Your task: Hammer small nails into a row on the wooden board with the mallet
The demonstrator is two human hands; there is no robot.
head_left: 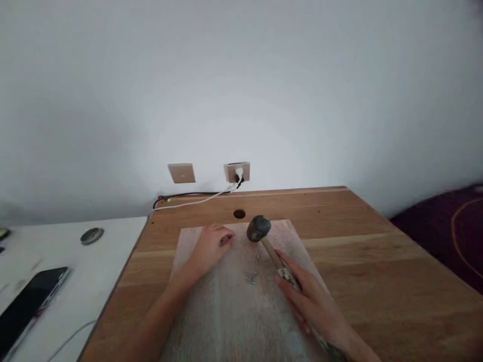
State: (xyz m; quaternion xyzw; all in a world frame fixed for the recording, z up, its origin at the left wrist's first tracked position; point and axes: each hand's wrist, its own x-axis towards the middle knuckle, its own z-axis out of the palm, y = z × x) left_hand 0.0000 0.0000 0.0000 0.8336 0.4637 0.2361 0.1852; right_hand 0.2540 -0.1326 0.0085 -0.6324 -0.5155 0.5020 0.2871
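A mallet with a dark, rounded head (258,229) and a wooden handle is gripped by my right hand (307,291), its head raised toward the far part of the pale board (241,322). My left hand (211,246) rests at the board's far left, fingers curled in and closed. A small thing seems to be between its fingertips, too blurred to name. Several thin metal nails (251,277) lie loose on the board between my two hands.
The board lies on a wooden table (362,271) with a round hole (239,214) near the wall. Cables run from a wall socket (237,172) along the back edge. At left, a white surface (124,251) bears a phone (32,301) and a round dark object (92,236).
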